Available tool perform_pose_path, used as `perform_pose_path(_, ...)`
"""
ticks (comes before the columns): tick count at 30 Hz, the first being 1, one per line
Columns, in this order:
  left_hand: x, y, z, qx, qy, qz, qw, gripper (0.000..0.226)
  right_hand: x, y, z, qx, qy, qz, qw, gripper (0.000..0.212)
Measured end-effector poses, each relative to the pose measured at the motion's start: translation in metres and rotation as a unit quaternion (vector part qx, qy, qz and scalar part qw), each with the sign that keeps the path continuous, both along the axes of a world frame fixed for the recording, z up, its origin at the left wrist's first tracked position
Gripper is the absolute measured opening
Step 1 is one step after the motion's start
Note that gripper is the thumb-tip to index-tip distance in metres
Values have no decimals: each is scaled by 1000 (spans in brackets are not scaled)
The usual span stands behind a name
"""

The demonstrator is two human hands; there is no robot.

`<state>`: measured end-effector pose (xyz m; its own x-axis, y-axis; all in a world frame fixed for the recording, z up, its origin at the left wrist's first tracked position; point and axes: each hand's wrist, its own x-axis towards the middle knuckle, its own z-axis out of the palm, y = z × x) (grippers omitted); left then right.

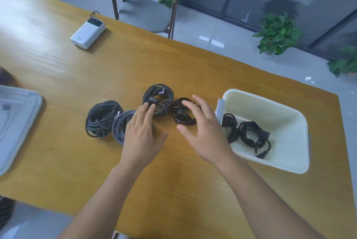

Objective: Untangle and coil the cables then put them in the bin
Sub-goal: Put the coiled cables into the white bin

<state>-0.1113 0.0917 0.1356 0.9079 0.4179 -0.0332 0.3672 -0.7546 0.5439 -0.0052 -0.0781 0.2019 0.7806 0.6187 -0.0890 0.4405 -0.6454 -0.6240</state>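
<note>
Several coiled cables lie in a row on the wooden table point(173, 184). A grey coil point(102, 118) sits leftmost, a second grey coil point(120, 124) beside it is partly under my left hand point(144, 132). A dark coil point(159, 96) lies further back, its near edge under my left fingertips. A small black coil point(181, 116) lies under the spread fingers of my right hand point(202, 132). Both hands have straight fingers and grip nothing. The cream bin point(270, 107) stands at the right with two black coiled cables point(249, 132) inside.
A white power bank point(87, 32) lies at the back left of the table. A grey tray lid point(17, 123) sits at the left edge. A grey chair point(146, 9) stands behind the table, and potted plants point(278, 34) stand on the floor at right.
</note>
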Motion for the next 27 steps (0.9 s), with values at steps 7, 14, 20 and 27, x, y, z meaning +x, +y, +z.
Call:
perform_pose_path(7, -33, 65, -30, 11, 53, 63, 997, 107, -18, 48, -35, -67, 76, 48, 994, 78)
perform_pose_path(14, -48, 110, -40, 55, -66, 76, 993, 71, -35, 102, -63, -145, 93, 129, 976, 113)
perform_pose_path(20, -58, 156, -54, -6, 20, 97, 995, 91, -43, 140, -87, -194, 56, 143, 969, 131)
perform_pose_path(27, -58, 175, -64, -30, 57, 75, 995, 109, -42, 156, -104, -219, -14, 168, 961, 143)
